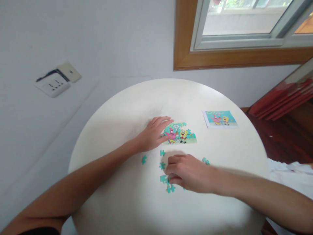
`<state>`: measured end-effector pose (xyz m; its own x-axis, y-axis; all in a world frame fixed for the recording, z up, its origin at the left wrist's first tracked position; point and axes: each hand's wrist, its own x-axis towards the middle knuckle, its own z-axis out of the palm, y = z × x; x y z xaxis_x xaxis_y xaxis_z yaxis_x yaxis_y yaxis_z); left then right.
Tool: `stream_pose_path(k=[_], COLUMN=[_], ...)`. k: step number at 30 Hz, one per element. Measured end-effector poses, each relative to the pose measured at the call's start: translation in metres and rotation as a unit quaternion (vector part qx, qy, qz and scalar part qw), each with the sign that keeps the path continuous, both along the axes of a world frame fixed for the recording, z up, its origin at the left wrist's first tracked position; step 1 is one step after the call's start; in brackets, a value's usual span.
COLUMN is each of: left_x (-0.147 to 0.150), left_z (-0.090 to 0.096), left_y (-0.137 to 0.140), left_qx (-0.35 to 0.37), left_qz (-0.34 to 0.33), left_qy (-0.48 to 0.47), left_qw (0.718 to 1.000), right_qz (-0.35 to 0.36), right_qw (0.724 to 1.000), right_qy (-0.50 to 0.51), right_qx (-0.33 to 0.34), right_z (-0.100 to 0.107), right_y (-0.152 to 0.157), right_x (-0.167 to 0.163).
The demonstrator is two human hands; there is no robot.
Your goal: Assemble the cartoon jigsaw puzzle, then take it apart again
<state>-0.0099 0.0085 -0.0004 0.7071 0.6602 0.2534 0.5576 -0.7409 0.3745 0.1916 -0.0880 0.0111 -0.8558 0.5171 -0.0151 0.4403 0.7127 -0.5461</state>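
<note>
A partly assembled jigsaw puzzle (182,135) with cartoon figures on a teal background lies mid-table, its upper right side ragged. My left hand (154,132) rests at the puzzle's left edge, fingers stretched out and thumb apart, covering part of that side. Nearer to me, my right hand (184,173) is curled above loose teal pieces, thumb and fingers drawn together. Whatever lies between its fingertips is hidden. One loose puzzle piece (162,179) shows right beside those fingertips, and another puzzle piece (162,165) lies just above it.
The round white table (110,195) stands against a wall under a window. A picture card (220,119) with the same cartoon lies at the right. Stray puzzle pieces lie left (144,159) and right (205,161) of my right hand. A wall socket (53,84) is at the left.
</note>
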Motion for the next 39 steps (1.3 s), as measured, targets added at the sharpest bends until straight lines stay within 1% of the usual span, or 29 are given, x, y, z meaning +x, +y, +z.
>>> stream_pose_path(k=[5,14,16,19,22,25,27,28,30,32,34,37,39], left_x=[-0.001,0.0,0.001,0.001,0.0,-0.001,-0.001,-0.001,-0.001,-0.001,0.0,0.001,0.001], left_z=[-0.001,-0.001,-0.001,-0.002,-0.003,-0.004,-0.005,-0.006,-0.007,-0.01,-0.011,-0.014,-0.017], left_y=[0.002,0.001,0.002,0.002,0.003,0.004,0.005,0.006,0.007,0.008,0.008,0.009,0.009], left_qx=[0.006,-0.01,-0.01,-0.009,-0.007,-0.005,-0.003,-0.002,0.001,0.0,-0.005,-0.003,0.005], left_qz=[0.02,0.02,0.018,0.018,0.024,0.028,0.027,0.025,0.016,0.003,-0.006,-0.011,-0.006], left_qy=[-0.04,-0.036,-0.036,-0.035,-0.039,-0.044,-0.046,-0.048,-0.051,-0.05,-0.045,-0.032,-0.023], left_qw=[0.999,0.999,0.999,0.999,0.999,0.999,0.999,0.999,0.999,0.999,0.999,0.999,1.0], right_qz=[-0.027,-0.026,-0.018,0.02,0.058,0.056,0.027,0.002,-0.085,-0.201,-0.284,-0.371,-0.405], right_qw=[0.999,0.998,0.998,0.998,0.997,0.998,0.995,0.992,0.98,0.952,0.92,0.886,0.872], right_qy=[-0.023,-0.039,-0.04,-0.036,-0.027,0.011,0.057,0.082,0.134,0.182,0.223,0.241,0.237], right_qx=[0.005,0.03,0.039,0.049,0.031,-0.029,-0.078,-0.097,-0.121,-0.141,-0.156,-0.14,-0.143], right_z=[0.001,-0.004,-0.003,0.002,0.007,0.006,0.005,0.004,0.004,0.004,0.003,-0.001,-0.005], right_y=[-0.001,-0.002,-0.002,0.0,0.004,0.01,0.018,0.022,0.033,0.047,0.062,0.081,0.089], right_x=[0.002,0.003,0.003,0.005,0.007,0.01,0.013,0.015,0.021,0.03,0.04,0.055,0.06])
